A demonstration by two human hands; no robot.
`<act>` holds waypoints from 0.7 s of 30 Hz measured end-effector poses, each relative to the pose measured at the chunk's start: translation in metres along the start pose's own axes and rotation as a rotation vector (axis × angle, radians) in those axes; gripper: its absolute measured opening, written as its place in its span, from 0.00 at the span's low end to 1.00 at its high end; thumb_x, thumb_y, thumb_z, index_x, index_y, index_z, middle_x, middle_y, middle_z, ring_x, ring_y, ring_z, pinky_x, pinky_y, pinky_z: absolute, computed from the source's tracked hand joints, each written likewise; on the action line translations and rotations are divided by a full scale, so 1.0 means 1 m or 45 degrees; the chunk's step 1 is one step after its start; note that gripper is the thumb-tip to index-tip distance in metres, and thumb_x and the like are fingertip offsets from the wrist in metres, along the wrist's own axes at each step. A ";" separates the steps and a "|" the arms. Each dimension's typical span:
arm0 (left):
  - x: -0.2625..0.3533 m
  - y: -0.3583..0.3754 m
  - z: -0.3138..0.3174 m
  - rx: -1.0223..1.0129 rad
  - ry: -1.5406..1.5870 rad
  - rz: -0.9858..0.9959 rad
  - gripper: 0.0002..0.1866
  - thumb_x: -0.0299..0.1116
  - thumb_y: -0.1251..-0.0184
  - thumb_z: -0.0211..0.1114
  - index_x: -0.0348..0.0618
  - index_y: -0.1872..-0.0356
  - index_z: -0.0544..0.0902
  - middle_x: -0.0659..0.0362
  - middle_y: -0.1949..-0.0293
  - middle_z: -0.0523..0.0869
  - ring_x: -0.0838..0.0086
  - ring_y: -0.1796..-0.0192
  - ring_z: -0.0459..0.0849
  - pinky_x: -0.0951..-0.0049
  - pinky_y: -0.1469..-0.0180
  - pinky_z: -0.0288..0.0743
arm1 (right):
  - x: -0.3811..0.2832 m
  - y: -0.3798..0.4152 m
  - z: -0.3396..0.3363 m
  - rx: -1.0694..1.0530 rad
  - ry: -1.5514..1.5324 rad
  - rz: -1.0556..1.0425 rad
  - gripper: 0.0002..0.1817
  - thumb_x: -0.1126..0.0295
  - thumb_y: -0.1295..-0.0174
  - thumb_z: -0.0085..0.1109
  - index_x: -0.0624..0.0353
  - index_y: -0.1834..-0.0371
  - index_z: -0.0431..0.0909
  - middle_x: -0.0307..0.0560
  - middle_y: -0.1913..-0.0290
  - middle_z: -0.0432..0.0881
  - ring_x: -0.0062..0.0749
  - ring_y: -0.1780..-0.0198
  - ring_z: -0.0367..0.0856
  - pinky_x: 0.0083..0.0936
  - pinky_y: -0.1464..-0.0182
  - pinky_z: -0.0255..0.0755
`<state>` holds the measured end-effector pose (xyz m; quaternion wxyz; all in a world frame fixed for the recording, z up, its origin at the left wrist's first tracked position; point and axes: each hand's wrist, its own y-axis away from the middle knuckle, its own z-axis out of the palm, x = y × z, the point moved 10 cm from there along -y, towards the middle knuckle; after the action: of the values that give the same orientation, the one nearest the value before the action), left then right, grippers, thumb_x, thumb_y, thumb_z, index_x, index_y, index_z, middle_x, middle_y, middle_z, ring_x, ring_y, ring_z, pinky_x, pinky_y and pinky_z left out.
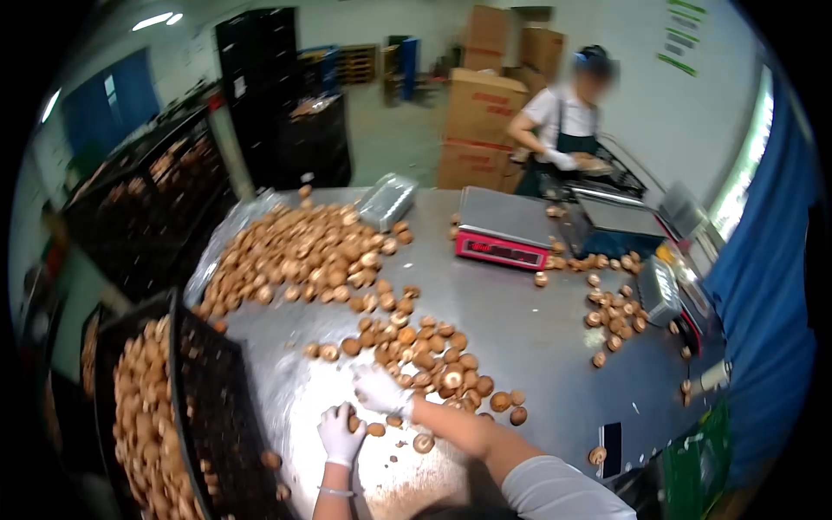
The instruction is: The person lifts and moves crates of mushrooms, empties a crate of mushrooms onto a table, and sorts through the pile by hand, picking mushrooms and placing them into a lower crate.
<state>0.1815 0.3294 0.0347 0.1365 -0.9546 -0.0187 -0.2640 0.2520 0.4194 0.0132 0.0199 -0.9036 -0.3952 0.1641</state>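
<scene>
Beside the right hand [380, 390], grip unclear, mushrooms [423, 360] lie clustered; the left hand [341, 434] seemingly holds one mushroom [354, 424].

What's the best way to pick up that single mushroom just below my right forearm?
Probably pinch the mushroom by opposite edges of its round cap, coming from your left hand's side: it lies apart from the pile, and your right forearm crosses beyond it.

The metal tabletop [555, 364] shines; mushrooms [452, 380] look matt.
</scene>
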 end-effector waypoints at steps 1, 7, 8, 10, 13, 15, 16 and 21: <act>0.006 0.012 -0.005 -0.003 0.002 0.012 0.17 0.41 0.55 0.67 0.54 0.60 0.78 0.59 0.63 0.77 0.61 0.55 0.76 0.58 0.57 0.69 | -0.001 0.012 -0.008 0.053 -0.025 -0.020 0.14 0.62 0.51 0.59 0.62 0.67 0.80 0.52 0.43 0.71 0.45 0.43 0.71 0.43 0.45 0.67; 0.004 0.098 -0.048 -0.030 -0.150 -0.176 0.14 0.41 0.53 0.64 0.56 0.62 0.79 0.60 0.64 0.79 0.64 0.57 0.78 0.59 0.57 0.68 | -0.002 0.060 -0.044 -0.068 0.087 0.025 0.21 0.59 0.52 0.62 0.60 0.56 0.77 0.55 0.35 0.66 0.51 0.33 0.61 0.58 0.37 0.56; -0.001 0.115 -0.057 -0.049 -0.184 -0.210 0.14 0.41 0.53 0.63 0.56 0.63 0.79 0.61 0.65 0.78 0.64 0.58 0.77 0.60 0.58 0.68 | -0.005 0.065 -0.045 -0.011 0.060 0.024 0.20 0.58 0.51 0.62 0.59 0.58 0.77 0.54 0.34 0.66 0.52 0.31 0.59 0.61 0.36 0.53; -0.010 0.152 -0.083 0.005 -0.207 -0.267 0.13 0.41 0.54 0.63 0.56 0.64 0.79 0.61 0.66 0.78 0.64 0.58 0.77 0.60 0.58 0.67 | -0.020 0.073 -0.059 0.046 0.034 0.014 0.20 0.57 0.51 0.63 0.59 0.60 0.76 0.54 0.35 0.66 0.54 0.31 0.58 0.58 0.35 0.52; -0.042 0.230 -0.108 0.134 -0.240 -0.443 0.17 0.40 0.52 0.64 0.52 0.59 0.79 0.59 0.60 0.80 0.62 0.55 0.77 0.57 0.52 0.66 | -0.075 0.079 -0.076 0.094 -0.267 -0.116 0.16 0.60 0.51 0.64 0.58 0.64 0.77 0.58 0.43 0.74 0.53 0.38 0.67 0.45 0.37 0.59; -0.068 0.285 -0.118 0.235 -0.307 -0.552 0.20 0.40 0.51 0.65 0.46 0.55 0.78 0.55 0.54 0.80 0.59 0.51 0.77 0.54 0.46 0.65 | -0.131 0.088 -0.068 -0.025 -0.511 -0.239 0.18 0.64 0.50 0.65 0.61 0.58 0.75 0.55 0.53 0.78 0.49 0.48 0.76 0.39 0.43 0.67; -0.077 0.308 -0.127 0.278 -0.341 -0.610 0.23 0.40 0.51 0.65 0.43 0.53 0.77 0.52 0.51 0.80 0.57 0.49 0.77 0.53 0.44 0.64 | -0.147 0.101 -0.041 0.029 -0.853 -0.261 0.19 0.63 0.48 0.65 0.60 0.55 0.74 0.54 0.55 0.78 0.47 0.50 0.77 0.37 0.46 0.70; -0.115 0.386 -0.152 0.518 -0.240 -0.957 0.20 0.39 0.41 0.65 0.37 0.52 0.79 0.46 0.51 0.80 0.52 0.47 0.76 0.59 0.43 0.69 | -0.259 0.108 0.012 -0.474 -0.947 -0.385 0.35 0.50 0.45 0.64 0.60 0.39 0.68 0.56 0.43 0.74 0.48 0.44 0.76 0.33 0.43 0.70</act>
<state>0.0485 -0.0786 0.0051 0.2139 -0.8551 -0.4286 -0.1981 0.1606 0.1574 0.0565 -0.2629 -0.7032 -0.5261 0.3995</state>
